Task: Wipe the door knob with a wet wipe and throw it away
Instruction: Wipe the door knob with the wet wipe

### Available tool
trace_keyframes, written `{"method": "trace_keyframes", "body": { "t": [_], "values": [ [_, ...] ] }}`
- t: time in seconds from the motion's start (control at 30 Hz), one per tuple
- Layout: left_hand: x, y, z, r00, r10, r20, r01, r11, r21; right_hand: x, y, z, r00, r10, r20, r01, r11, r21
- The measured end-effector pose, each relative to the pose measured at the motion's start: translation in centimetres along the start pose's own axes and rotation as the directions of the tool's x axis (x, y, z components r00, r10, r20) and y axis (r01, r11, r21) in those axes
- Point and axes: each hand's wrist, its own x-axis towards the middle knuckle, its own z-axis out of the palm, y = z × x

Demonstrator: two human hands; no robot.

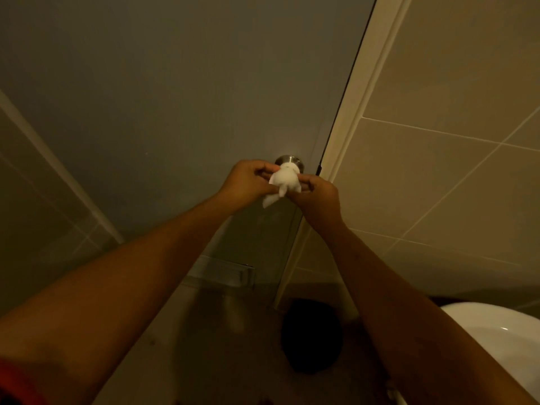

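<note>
Both hands meet at the metal door knob on the grey door, with the wet wipe bunched over its front so the cloth covers the part people touch. The left hand pinches one side of the wipe and the right hand the other, fingers closed, probably to twist it round. A dark bin, dim and blurred, sits on the floor below, handy for discarding.
</note>
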Motion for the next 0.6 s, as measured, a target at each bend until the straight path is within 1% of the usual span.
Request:
{"method": "trace_keyframes", "body": {
  "t": [0.07,0.13,0.23,0.3,0.33,0.4,0.5,0.6],
  "values": [
    [-0.2,0.5,-0.1,0.997,0.070,-0.022,-0.065,0.986,0.154,-0.4,0.2,0.3,0.999,0.042,-0.034,-0.041,0.999,0.018],
    [-0.5,0.4,0.0,0.992,0.109,-0.055,-0.093,0.966,0.242,-0.9,0.2,0.4,0.996,0.073,-0.060,-0.070,0.997,0.044],
    [-1.2,0.1,0.3,0.976,0.193,-0.098,-0.154,0.938,0.311,-2.1,-0.3,-0.1,0.992,0.074,-0.102,-0.073,0.997,0.021],
    [-1.9,-0.1,0.4,0.967,0.230,-0.113,-0.189,0.936,0.296,-3.1,-0.2,-0.6,0.997,0.051,-0.062,-0.054,0.997,-0.051],
    [-2.4,-0.2,0.4,0.970,0.224,-0.095,-0.190,0.942,0.277,-3.7,-0.1,-0.8,0.998,0.048,-0.034,-0.051,0.995,-0.091],
    [-3.1,-0.8,0.5,0.980,0.201,-0.002,-0.193,0.943,0.272,-4.9,0.1,-1.2,0.997,0.079,-0.006,-0.080,0.987,-0.137],
    [-4.1,-1.2,0.4,0.981,0.156,0.118,-0.183,0.946,0.269,-6.5,-0.1,-1.7,0.990,0.134,-0.033,-0.137,0.978,-0.154],
    [-4.3,-0.7,0.4,0.963,0.110,0.247,-0.180,0.942,0.283,-7.8,-0.5,-2.0,0.985,0.154,-0.081,-0.166,0.971,-0.174]
  ]
}}
